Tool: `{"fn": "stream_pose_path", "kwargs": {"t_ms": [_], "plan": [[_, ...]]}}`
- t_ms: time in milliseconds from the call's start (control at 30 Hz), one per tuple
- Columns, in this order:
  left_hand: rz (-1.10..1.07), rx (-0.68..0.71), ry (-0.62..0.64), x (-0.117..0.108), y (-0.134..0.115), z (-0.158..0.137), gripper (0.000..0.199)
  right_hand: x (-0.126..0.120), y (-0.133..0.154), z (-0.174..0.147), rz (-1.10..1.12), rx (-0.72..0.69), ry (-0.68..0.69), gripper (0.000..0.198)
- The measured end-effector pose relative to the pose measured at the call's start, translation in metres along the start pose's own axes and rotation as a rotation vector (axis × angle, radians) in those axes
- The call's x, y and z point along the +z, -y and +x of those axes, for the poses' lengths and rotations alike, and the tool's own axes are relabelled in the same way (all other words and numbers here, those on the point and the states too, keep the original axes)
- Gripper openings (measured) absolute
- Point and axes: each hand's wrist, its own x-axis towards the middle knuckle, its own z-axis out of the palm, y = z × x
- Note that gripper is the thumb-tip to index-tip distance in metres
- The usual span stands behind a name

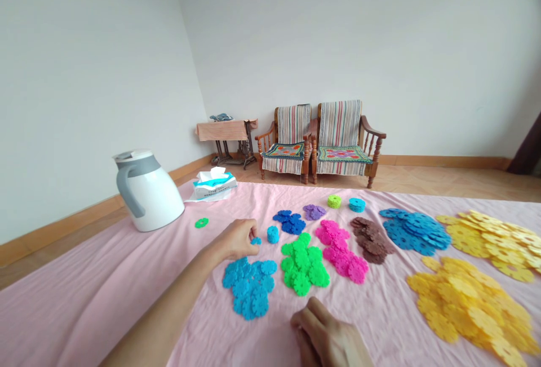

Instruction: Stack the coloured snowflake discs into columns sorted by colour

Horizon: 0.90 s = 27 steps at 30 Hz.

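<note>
Left hand pinches light-blue notched plastic disc, seemingly for fine control; right hand curled, grip hidden from me

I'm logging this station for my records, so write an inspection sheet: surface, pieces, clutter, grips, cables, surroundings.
Surface: pink cloth, wrinkled.
Pieces: flower-shaped discs heaped by colour; three short stacks; one green disc lies apart.
Clutter: white-and-grey jug, tissue box.
Grips: left hand pinches a light-blue disc beside the light-blue stack; right hand curled near the green heap, contents hidden.
Cables: nothing seen.
Surroundings: two wooden armchairs, cloth-draped table.
</note>
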Motion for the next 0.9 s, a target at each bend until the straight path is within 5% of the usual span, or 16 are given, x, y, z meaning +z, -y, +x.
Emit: {"fn": "stream_pose_path", "kwargs": {"t_ms": [233, 900], "plan": [[-0.114, 0.158, -0.22, -0.003, -0.02, 0.016, 0.022, 0.002, 0.0, 0.0, -0.016, -0.004, -0.014, 0.03], [-0.039, 0.189, -0.168, 0.006, -0.024, 0.018, 0.032, -0.003, -0.004, 0.001, 0.055, -0.018, 0.113, 0.02]]}}
